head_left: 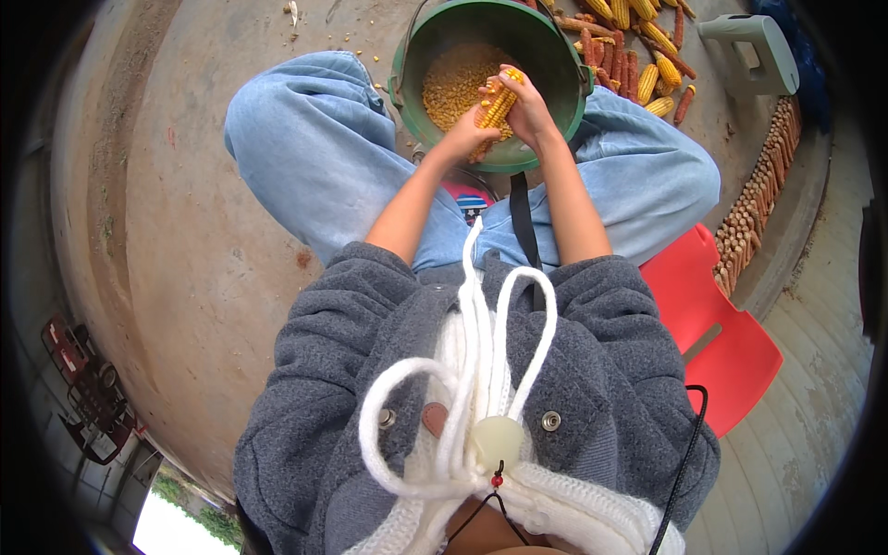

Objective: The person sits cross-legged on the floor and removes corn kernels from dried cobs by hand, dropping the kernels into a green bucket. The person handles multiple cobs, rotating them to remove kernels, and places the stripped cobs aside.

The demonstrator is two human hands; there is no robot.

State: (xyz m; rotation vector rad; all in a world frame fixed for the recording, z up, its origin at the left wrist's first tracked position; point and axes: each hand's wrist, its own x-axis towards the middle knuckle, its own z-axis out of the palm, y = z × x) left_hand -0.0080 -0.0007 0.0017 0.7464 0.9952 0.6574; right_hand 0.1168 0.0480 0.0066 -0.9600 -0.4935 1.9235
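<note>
Both my hands are closed around a yellow corn cob (500, 102), tilted over the mouth of a green bucket (548, 57) between my knees. My left hand (470, 135) grips its lower end, and my right hand (527, 111) wraps the upper end from the right side. Patches near the cob's left edge look rough, with loose kernels by the fingers. Inside the bucket lies a layer of loose yellow corn kernels (453, 85). A dark wire handle (407, 42) hangs at the bucket's left rim.
Yellow corn cobs (647, 83) and reddish stripped cobs (617, 57) lie on the concrete floor (185, 203), back right. Beyond them stands a pale grey plastic stool (754, 55). A long stack of cobs (760, 190) lines the right wall. A red chair (717, 324) is beside me.
</note>
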